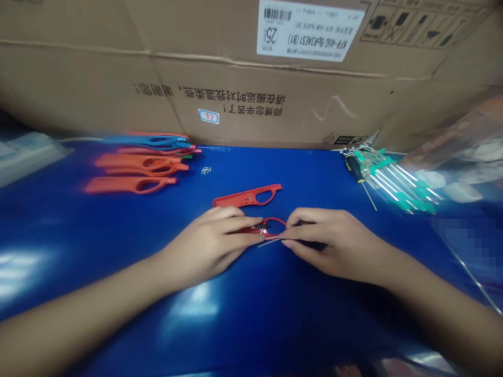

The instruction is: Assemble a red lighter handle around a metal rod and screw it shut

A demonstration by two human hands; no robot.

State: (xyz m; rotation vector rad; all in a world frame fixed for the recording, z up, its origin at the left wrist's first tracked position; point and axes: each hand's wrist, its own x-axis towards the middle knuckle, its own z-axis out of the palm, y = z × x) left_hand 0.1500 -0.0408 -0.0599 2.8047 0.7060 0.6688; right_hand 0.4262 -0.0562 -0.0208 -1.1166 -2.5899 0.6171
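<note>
Left hand [212, 240]: your fingers close on the red handle [272, 225], on the table [275, 319] | Right hand [324, 242]: your fingers pinch a thin rod [269, 242] at its loop | second handle [247, 197] lies just behind.

left hand [214, 243] and right hand [326, 243], both bare; forearms uncovered up to the frame edge, extending from 8 o'clock and 4 o'clock (nails and finer detail lost to blur).

Two red handle pieces [247, 197] (side stack [137, 167] blurred, uncountable), one cardboard box [98, 78].
</note>
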